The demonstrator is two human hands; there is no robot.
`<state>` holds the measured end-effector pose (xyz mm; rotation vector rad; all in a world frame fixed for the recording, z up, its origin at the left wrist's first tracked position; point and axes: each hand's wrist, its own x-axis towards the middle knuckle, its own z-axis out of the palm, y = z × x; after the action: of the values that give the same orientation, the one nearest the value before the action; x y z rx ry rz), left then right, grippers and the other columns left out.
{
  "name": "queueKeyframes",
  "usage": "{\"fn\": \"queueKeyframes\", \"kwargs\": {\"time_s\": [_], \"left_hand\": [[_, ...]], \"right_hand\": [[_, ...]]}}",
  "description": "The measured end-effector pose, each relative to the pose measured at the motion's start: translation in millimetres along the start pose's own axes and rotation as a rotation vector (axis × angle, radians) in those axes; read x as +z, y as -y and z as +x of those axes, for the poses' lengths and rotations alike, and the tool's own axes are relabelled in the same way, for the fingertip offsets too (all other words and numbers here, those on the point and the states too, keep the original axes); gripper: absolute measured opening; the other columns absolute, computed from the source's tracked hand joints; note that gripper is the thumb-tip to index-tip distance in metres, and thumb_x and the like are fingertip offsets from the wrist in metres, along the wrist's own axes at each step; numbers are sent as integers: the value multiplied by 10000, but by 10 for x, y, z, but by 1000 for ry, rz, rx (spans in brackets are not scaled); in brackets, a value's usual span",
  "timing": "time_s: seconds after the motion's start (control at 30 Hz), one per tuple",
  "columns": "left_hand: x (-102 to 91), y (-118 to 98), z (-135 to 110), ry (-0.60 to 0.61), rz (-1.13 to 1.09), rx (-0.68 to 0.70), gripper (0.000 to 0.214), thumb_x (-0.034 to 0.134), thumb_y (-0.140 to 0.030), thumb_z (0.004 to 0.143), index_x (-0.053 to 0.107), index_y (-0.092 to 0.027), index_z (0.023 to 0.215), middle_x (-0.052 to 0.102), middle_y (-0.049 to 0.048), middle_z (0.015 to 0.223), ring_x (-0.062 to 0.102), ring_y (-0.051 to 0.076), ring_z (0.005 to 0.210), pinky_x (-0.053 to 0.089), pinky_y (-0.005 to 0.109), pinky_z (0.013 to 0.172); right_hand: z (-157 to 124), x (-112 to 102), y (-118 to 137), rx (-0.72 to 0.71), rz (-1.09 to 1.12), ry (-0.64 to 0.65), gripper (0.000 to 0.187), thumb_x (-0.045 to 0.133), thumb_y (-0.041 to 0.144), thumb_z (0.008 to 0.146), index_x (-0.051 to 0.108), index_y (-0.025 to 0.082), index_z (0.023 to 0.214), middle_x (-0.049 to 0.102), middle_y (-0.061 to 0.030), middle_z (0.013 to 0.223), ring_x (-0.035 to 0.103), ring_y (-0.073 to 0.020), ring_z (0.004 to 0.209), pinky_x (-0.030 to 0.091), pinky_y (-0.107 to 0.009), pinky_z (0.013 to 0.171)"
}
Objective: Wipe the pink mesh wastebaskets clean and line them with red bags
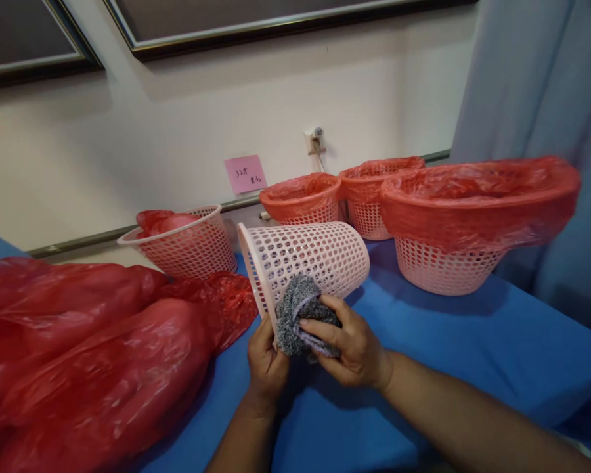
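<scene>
A pale pink perforated plastic wastebasket [320, 253] lies tipped on its side in front of me, its mouth facing left. My left hand [267, 358] is closed on its rim at the lower edge. In my right hand [357, 345] is a bunched grey cloth [298, 312] with a light purple edging. The fingers press this cloth against the basket's outer wall close to the rim. Part of the basket's lower side is hidden behind the cloth and my hands.
Red plastic bags [103, 368] are heaped at the left on the blue tablecloth [473, 355]. Another basket [192, 246] holding red plastic stands behind them. Red-lined baskets [446, 263] stand at the right and back. A pink note [245, 174] and a socket [315, 141] are on the wall.
</scene>
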<state>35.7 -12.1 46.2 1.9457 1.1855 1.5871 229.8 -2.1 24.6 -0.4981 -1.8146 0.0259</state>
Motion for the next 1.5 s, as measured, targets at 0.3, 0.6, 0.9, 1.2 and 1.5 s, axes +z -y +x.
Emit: {"fn": "queueKeyframes", "kwargs": {"time_s": [0.3, 0.6, 0.9, 1.2, 1.5], "left_hand": [[-6, 70, -15, -55, 168, 55, 308, 613, -378, 992, 767, -160, 1147, 809, 107, 1063, 773, 253, 946, 606, 353, 838], [49, 44, -34, 147, 247, 112, 268, 545, -326, 980, 759, -172, 1022, 785, 104, 916, 746, 242, 828, 586, 338, 737], [64, 38, -3, 229, 185, 75, 303, 545, -297, 980, 757, -177, 1160, 798, 123, 1089, 755, 284, 1021, 599, 416, 916], [79, -2, 29, 302, 232, 86, 362, 536, -241, 950, 726, -179, 1252, 780, 137, 1194, 746, 308, 1089, 590, 470, 982], [62, -15, 43, 453, 303, 165, 278, 527, -266, 915, 765, -212, 1048, 781, 117, 1014, 741, 275, 941, 614, 395, 866]], "right_hand": [[-12, -120, -800, 857, -111, -517, 555, 624, 354, 872, 601, 167, 1394, 612, -178, 1353, 616, -330, 1271, 465, -597, 1145], [-22, -46, -352, 309, -120, -222, 575, 636, 257, 899, 549, 259, 1467, 530, -143, 1485, 554, -307, 1384, 493, -531, 1151], [-18, -73, -522, 477, -135, -298, 515, 615, 252, 859, 631, 243, 1374, 565, -147, 1426, 593, -313, 1326, 496, -549, 1140], [14, -174, -791, 776, -79, -413, 546, 626, 344, 842, 621, 178, 1362, 657, -164, 1327, 643, -318, 1245, 487, -579, 1127], [-19, -88, -104, 116, -119, -169, 609, 657, 236, 834, 587, 325, 1432, 495, -106, 1498, 602, -310, 1315, 569, -493, 1065]]}}
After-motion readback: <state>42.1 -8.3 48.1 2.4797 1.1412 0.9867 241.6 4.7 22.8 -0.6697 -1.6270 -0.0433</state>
